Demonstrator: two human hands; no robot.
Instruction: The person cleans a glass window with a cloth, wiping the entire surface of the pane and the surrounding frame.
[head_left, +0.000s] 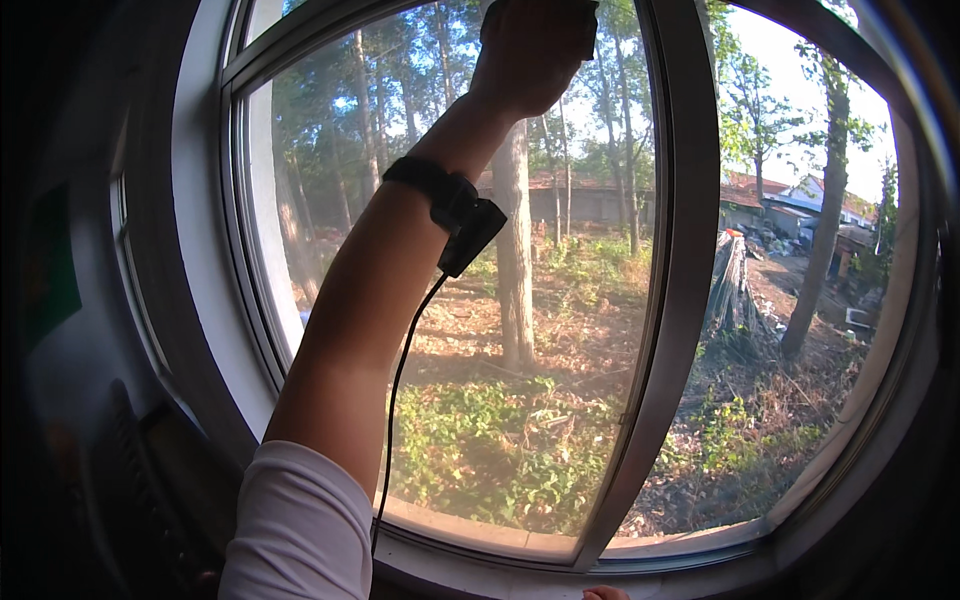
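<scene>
My left hand (536, 56) is raised high against the glass pane (450, 337) of a framed window, at the top of the view. It is closed over a dark item (590, 30) whose edges show on both sides of the hand; most of that item is hidden, and its kind is unclear. A black strap with a small box-shaped device (472, 236) sits around my left forearm, and a black cable hangs from it. Of my right hand (606, 593), only a small bit shows at the bottom edge, near the window sill (495, 574).
A metal window mullion (667, 300) divides the hazy left pane from the clearer right part (765, 420). The white window reveal (202, 187) runs up the left. Outside stand trees (514, 247), undergrowth and low buildings. Dark, blurred things lie at the lower left.
</scene>
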